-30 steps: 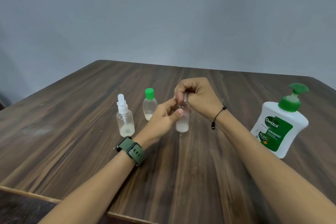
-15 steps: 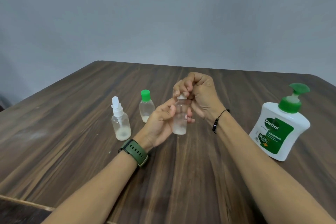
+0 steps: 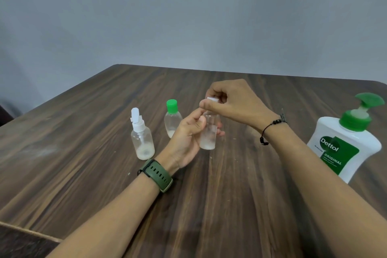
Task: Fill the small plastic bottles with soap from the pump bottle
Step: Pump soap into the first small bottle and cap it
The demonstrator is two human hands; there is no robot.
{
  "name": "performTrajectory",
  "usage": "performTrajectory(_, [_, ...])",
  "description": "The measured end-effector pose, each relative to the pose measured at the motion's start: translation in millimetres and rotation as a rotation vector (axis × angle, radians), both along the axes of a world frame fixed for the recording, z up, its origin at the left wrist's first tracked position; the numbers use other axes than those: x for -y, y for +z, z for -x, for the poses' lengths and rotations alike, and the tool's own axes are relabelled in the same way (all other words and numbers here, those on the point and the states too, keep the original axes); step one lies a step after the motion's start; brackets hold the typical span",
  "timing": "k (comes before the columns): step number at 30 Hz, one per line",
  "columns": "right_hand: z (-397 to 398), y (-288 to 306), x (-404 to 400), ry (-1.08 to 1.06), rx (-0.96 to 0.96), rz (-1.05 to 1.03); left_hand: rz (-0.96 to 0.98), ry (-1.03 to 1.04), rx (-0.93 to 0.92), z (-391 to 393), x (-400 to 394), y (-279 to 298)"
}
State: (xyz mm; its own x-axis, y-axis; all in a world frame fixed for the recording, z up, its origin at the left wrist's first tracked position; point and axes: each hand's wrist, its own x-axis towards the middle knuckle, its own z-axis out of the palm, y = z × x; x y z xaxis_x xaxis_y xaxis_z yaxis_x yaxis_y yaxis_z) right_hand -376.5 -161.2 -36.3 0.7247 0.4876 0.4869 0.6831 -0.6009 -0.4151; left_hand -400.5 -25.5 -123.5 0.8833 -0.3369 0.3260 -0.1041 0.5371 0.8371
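My left hand point(image 3: 189, 134) grips a small clear bottle point(image 3: 208, 136) upright just above the table, with a little white soap at its bottom. My right hand point(image 3: 230, 103) pinches the white cap point(image 3: 212, 99) at the bottle's top. A clear spray bottle point(image 3: 142, 138) with a white nozzle stands at the left, a little soap in its base. Behind my left hand stands a small bottle with a green cap point(image 3: 172, 118). The white pump bottle point(image 3: 347, 144) with a green pump and green label stands at the right.
All of it sits on a dark wood-grain table point(image 3: 83, 153) against a plain grey wall. The table's near edge runs across the lower left corner.
My left hand lifted the clear bottle slightly off the table and turned it in the grip. My right hand stayed at the top, working the white cap.
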Motion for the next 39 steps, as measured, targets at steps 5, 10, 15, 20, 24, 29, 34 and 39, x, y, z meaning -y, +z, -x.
performTrajectory(5, [6, 3, 6, 0.112, -0.151, -0.067, -0.004, 0.015, -0.010, -1, -3, -2])
performTrajectory(10, [5, 9, 15, 0.205, -0.251, -0.298, 0.006, -0.005, -0.023, 0, -2, -3])
performTrajectory(15, [-2, -7, 19, -0.012, -0.148, -0.090, 0.003, 0.081, -0.023, 0, -4, -5])
performTrajectory(20, [8, -70, 23, -0.053, -0.101, 0.391, 0.013, 0.110, -0.006, 5, 0, -3])
performTrajectory(24, [13, -85, 20, 0.012, -0.105, 0.438, 0.005, 0.116, 0.010, 7, -4, 2])
performTrajectory(29, [18, -89, 25, -0.020, -0.117, 0.446, -0.013, 0.124, 0.007, 10, -5, -1])
performTrajectory(34, [26, -71, 28, -0.091, -0.012, 0.374, -0.055, 0.159, 0.022, 15, -12, -1])
performTrajectory(39, [56, -10, 32, -0.154, 0.193, 0.244, -0.111, 0.239, 0.047, 24, -15, 4])
